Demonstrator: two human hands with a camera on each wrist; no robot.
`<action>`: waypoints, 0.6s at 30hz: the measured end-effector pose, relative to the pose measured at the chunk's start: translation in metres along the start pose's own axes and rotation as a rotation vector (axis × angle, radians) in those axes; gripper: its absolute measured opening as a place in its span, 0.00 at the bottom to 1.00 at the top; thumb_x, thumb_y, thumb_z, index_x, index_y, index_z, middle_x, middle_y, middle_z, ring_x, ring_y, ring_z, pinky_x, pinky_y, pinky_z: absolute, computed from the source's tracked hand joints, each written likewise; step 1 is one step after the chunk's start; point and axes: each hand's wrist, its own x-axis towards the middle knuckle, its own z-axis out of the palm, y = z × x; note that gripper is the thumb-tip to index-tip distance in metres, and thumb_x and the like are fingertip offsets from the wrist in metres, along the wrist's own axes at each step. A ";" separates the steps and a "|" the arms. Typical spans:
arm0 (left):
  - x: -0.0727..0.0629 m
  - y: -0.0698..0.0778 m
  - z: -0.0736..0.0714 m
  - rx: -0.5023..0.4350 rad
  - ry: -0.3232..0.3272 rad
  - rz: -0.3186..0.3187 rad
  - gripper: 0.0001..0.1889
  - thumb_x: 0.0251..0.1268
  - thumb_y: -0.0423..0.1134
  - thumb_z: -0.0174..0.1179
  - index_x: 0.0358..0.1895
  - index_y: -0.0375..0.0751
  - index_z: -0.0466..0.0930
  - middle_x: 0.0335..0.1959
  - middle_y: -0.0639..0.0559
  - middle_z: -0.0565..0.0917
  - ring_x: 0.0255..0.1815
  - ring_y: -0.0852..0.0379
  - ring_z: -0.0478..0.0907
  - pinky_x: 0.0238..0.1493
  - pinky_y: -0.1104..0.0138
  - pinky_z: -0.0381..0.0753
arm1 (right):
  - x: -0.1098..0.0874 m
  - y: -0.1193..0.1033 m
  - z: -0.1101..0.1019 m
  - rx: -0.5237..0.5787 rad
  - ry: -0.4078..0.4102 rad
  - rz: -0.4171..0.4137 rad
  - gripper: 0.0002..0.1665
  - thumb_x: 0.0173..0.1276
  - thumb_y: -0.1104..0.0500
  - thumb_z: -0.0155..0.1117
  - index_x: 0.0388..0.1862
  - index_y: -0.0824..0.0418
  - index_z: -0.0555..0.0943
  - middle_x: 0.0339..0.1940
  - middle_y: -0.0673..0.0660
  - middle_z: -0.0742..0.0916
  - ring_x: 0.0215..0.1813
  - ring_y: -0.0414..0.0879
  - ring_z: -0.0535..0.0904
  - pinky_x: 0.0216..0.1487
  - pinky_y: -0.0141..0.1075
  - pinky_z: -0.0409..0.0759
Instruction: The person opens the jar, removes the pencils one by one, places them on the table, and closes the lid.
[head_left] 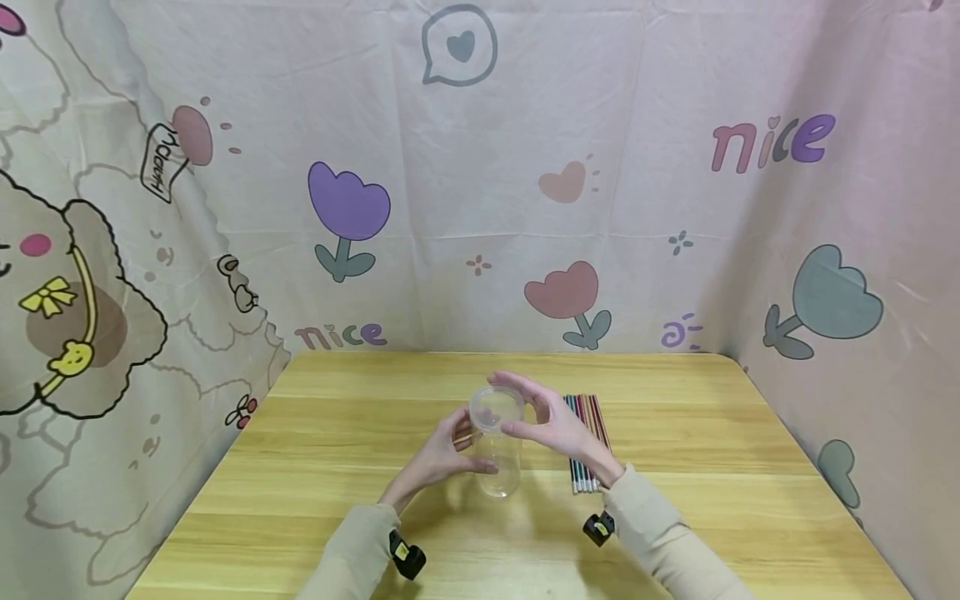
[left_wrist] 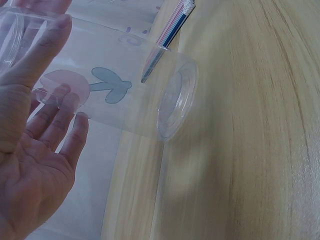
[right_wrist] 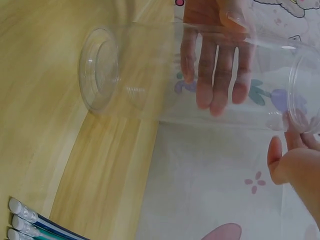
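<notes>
A clear plastic jar [head_left: 501, 471] stands upright between the two hands, with a clear round lid [head_left: 496, 402] at its top. Around the jar's body, the left hand [head_left: 437, 456] holds it with the thumb on the near side and the fingers behind. The right hand [head_left: 553, 423] grips the lid's rim from the right, thumb in front and fingers on the far side. Through the transparent wall [right_wrist: 142, 75] in the right wrist view, the left fingers show. Whether the jar's base [left_wrist: 177, 102] touches the table cannot be told.
A row of several pencils [head_left: 587, 442] with white eraser ends lies right of the jar, partly behind the right forearm. The wooden table [head_left: 300, 467] meets a printed cloth backdrop [head_left: 450, 208] at the back and sides. Black wrist cameras [head_left: 407, 556] hang under both sleeves.
</notes>
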 end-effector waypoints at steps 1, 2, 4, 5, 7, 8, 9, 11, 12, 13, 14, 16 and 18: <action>0.000 0.000 0.000 0.002 0.000 -0.002 0.48 0.49 0.32 0.78 0.75 0.34 0.59 0.71 0.32 0.72 0.72 0.31 0.69 0.74 0.43 0.70 | 0.000 0.000 0.001 -0.008 0.015 0.009 0.43 0.65 0.66 0.69 0.77 0.64 0.62 0.76 0.64 0.72 0.76 0.61 0.65 0.81 0.66 0.54; 0.000 0.000 0.000 -0.001 0.000 -0.002 0.48 0.49 0.32 0.78 0.75 0.34 0.59 0.71 0.32 0.72 0.72 0.32 0.69 0.74 0.43 0.70 | 0.000 0.001 0.001 -0.020 0.033 0.019 0.44 0.64 0.65 0.70 0.77 0.63 0.63 0.75 0.63 0.73 0.76 0.60 0.66 0.80 0.65 0.56; 0.000 0.000 0.000 -0.010 0.001 -0.002 0.48 0.49 0.31 0.77 0.74 0.34 0.60 0.71 0.31 0.72 0.72 0.32 0.69 0.75 0.44 0.70 | 0.001 0.001 0.003 -0.062 0.073 0.029 0.46 0.62 0.64 0.73 0.77 0.62 0.64 0.73 0.62 0.75 0.74 0.60 0.69 0.79 0.63 0.60; 0.000 0.000 0.000 -0.015 0.002 -0.003 0.48 0.49 0.31 0.77 0.74 0.34 0.60 0.71 0.31 0.72 0.72 0.32 0.69 0.75 0.44 0.70 | 0.001 0.001 0.005 -0.084 0.092 0.033 0.46 0.61 0.63 0.74 0.76 0.62 0.64 0.72 0.62 0.76 0.73 0.60 0.70 0.78 0.62 0.63; 0.000 0.000 0.000 -0.017 0.005 -0.002 0.47 0.49 0.31 0.77 0.74 0.34 0.60 0.71 0.31 0.72 0.72 0.32 0.70 0.75 0.45 0.70 | 0.002 0.001 0.007 -0.134 0.123 0.035 0.47 0.59 0.61 0.76 0.76 0.61 0.65 0.70 0.61 0.77 0.71 0.59 0.72 0.75 0.59 0.67; 0.001 0.000 0.001 -0.019 0.006 -0.001 0.47 0.49 0.31 0.77 0.74 0.33 0.60 0.71 0.31 0.72 0.72 0.32 0.70 0.75 0.45 0.70 | 0.002 0.001 0.007 -0.157 0.131 0.031 0.48 0.59 0.61 0.77 0.76 0.61 0.66 0.69 0.61 0.77 0.70 0.58 0.72 0.74 0.58 0.69; 0.001 0.000 0.001 -0.020 0.008 -0.001 0.47 0.49 0.31 0.77 0.73 0.34 0.61 0.71 0.31 0.72 0.72 0.32 0.70 0.75 0.45 0.70 | 0.002 0.000 0.007 -0.171 0.132 0.024 0.48 0.58 0.60 0.77 0.76 0.61 0.66 0.69 0.61 0.77 0.70 0.58 0.72 0.73 0.57 0.70; 0.001 0.000 0.001 -0.016 0.007 -0.003 0.47 0.49 0.31 0.78 0.74 0.34 0.61 0.71 0.32 0.73 0.72 0.32 0.70 0.75 0.45 0.70 | 0.002 0.000 0.007 -0.169 0.119 0.014 0.48 0.59 0.61 0.76 0.76 0.62 0.65 0.70 0.61 0.76 0.70 0.58 0.71 0.73 0.55 0.70; 0.001 -0.001 0.001 -0.014 0.008 -0.002 0.47 0.49 0.31 0.78 0.74 0.34 0.61 0.71 0.32 0.73 0.72 0.32 0.70 0.75 0.45 0.70 | 0.001 0.000 0.006 -0.152 0.105 0.003 0.48 0.59 0.62 0.75 0.76 0.63 0.64 0.72 0.62 0.75 0.71 0.59 0.70 0.74 0.56 0.68; 0.001 -0.001 0.001 -0.013 0.008 -0.004 0.47 0.49 0.31 0.78 0.74 0.34 0.61 0.71 0.32 0.73 0.72 0.32 0.70 0.75 0.45 0.70 | 0.001 -0.001 0.005 -0.131 0.089 -0.003 0.47 0.60 0.63 0.74 0.77 0.64 0.64 0.73 0.62 0.73 0.72 0.59 0.69 0.75 0.56 0.66; 0.001 -0.001 0.001 -0.012 0.008 -0.004 0.47 0.49 0.31 0.78 0.74 0.34 0.61 0.71 0.32 0.72 0.72 0.32 0.70 0.75 0.45 0.70 | 0.001 -0.001 0.004 -0.103 0.069 -0.008 0.47 0.61 0.64 0.73 0.77 0.65 0.63 0.75 0.63 0.72 0.73 0.60 0.68 0.77 0.58 0.63; 0.001 -0.001 0.001 -0.011 0.008 -0.004 0.47 0.49 0.31 0.78 0.74 0.34 0.60 0.71 0.32 0.72 0.72 0.32 0.69 0.75 0.45 0.70 | 0.000 -0.001 0.002 -0.045 0.026 -0.013 0.46 0.64 0.66 0.70 0.78 0.66 0.61 0.77 0.64 0.70 0.76 0.61 0.64 0.80 0.61 0.57; 0.001 -0.001 0.001 -0.008 0.011 -0.006 0.47 0.49 0.31 0.78 0.74 0.34 0.61 0.71 0.31 0.72 0.72 0.32 0.69 0.75 0.44 0.70 | 0.000 -0.001 0.000 -0.002 -0.013 -0.019 0.45 0.65 0.67 0.68 0.78 0.67 0.59 0.78 0.65 0.68 0.78 0.61 0.61 0.81 0.64 0.53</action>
